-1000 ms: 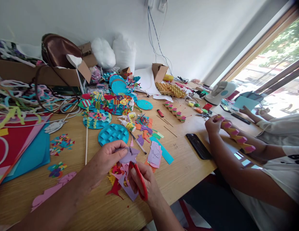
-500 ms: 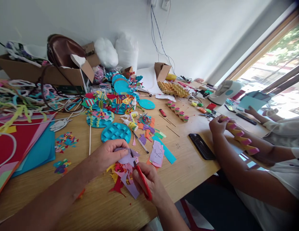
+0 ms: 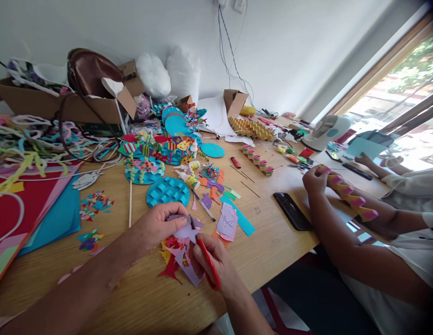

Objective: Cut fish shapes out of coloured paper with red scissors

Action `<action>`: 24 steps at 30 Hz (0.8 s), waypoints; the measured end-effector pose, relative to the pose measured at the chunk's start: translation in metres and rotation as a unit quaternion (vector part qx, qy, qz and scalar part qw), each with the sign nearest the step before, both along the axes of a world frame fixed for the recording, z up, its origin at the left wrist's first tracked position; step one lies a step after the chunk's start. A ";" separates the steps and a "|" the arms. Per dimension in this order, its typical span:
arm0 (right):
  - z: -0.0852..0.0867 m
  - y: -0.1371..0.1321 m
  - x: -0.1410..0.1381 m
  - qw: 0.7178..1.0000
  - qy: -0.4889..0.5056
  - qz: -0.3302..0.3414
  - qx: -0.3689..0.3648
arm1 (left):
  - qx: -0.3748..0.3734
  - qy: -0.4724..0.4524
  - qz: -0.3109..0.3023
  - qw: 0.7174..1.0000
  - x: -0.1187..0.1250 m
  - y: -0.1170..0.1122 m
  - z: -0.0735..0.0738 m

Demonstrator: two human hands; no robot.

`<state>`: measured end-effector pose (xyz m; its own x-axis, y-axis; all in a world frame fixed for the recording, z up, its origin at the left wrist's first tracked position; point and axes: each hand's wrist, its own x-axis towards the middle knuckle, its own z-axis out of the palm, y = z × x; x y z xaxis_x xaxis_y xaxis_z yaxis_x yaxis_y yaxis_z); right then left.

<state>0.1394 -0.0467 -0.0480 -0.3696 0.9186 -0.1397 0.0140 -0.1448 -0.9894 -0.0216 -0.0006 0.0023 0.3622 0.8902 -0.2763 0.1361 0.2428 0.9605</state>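
Between the thumb and fingers of my left hand [image 3: 169,222] is a piece of purple paper [image 3: 183,231]. My right hand [image 3: 216,260] grips red-handled scissors [image 3: 208,265], whose dark blades meet the purple paper's right side. Below both hands lies a heap of paper scraps [image 3: 172,265] in red, yellow, pink and purple. Just beyond my left hand is a blue textured disc [image 3: 168,192]. A pen [image 3: 205,206] and a stack of purple paper with drawn lines [image 3: 226,222] lie to the right of the disc.
At the right, another person's hand [image 3: 314,179] holds a pink-and-yellow zigzag strip [image 3: 354,200]. A black phone [image 3: 292,211] lies near the table edge. Coloured sheets [image 3: 31,200] lie at the left. Glue bottles [image 3: 188,179] and fish decorations [image 3: 146,165] stand further back.
The purple paper and scissors have shifted very slightly, with the blades still at the paper. The other person's zigzag strip has moved a little.
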 end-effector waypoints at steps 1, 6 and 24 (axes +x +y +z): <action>0.001 0.000 0.000 1.000 0.000 -0.001 -0.001 | 0.001 -0.002 0.002 1.000 0.000 0.000 0.000; 0.002 -0.001 0.000 1.000 -0.001 -0.006 -0.005 | 0.003 -0.004 0.003 1.000 0.002 0.001 0.001; 0.000 -0.002 0.003 1.000 -0.020 -0.011 -0.012 | 0.007 0.015 -0.016 1.000 0.000 0.003 -0.003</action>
<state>0.1429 -0.0491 -0.0480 -0.3428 0.9227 -0.1765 0.0493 -0.1700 -0.9842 -0.0221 0.0028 -0.0003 0.3818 0.8823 -0.2752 0.1726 0.2245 0.9591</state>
